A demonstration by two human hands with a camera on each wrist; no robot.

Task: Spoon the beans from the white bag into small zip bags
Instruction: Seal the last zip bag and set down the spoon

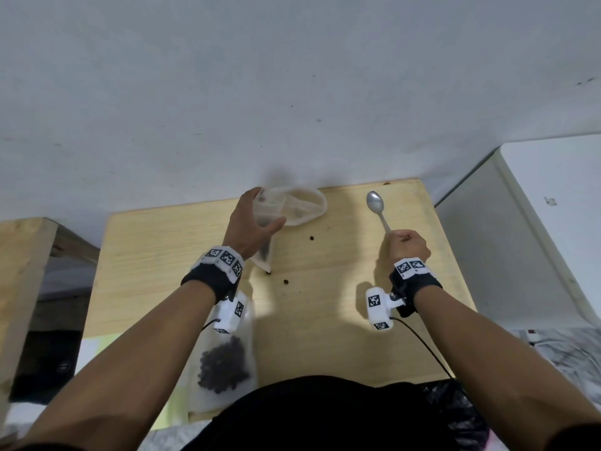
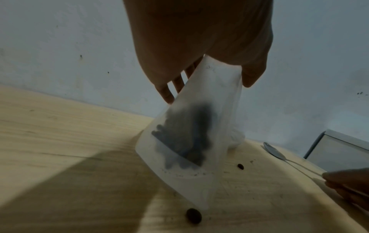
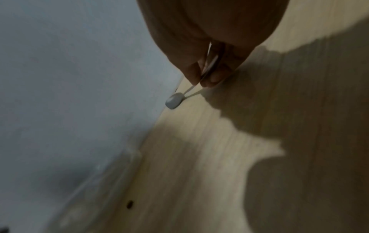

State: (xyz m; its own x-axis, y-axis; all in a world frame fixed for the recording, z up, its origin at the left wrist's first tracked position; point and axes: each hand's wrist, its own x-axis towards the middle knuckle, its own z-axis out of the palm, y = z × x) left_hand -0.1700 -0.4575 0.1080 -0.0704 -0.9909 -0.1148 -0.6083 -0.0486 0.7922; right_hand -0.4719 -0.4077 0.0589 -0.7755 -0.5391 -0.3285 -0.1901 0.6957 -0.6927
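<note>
My left hand (image 1: pixel 264 220) grips the top of a small frosted zip bag (image 2: pixel 189 141) and holds it up over the wooden table (image 1: pixel 162 255). Its lower corner hangs near the tabletop, and dark beans (image 2: pixel 185 138) show through the lower half. Right behind it, against the wall, lies the white bag (image 1: pixel 305 206) with its mouth open. My right hand (image 1: pixel 402 238) pinches the handle of a metal spoon (image 1: pixel 375 203). The spoon's bowl (image 3: pixel 174 98) looks empty and points at the wall, to the right of the white bag.
A second zip bag (image 1: pixel 224 362) with beans lies near the table's front edge, under my left forearm. Loose beans (image 1: pixel 312 238) (image 1: pixel 285 281) lie on the wood between my hands. A white cabinet (image 1: pixel 536 239) stands to the right and a wooden frame (image 1: pixel 22 255) to the left.
</note>
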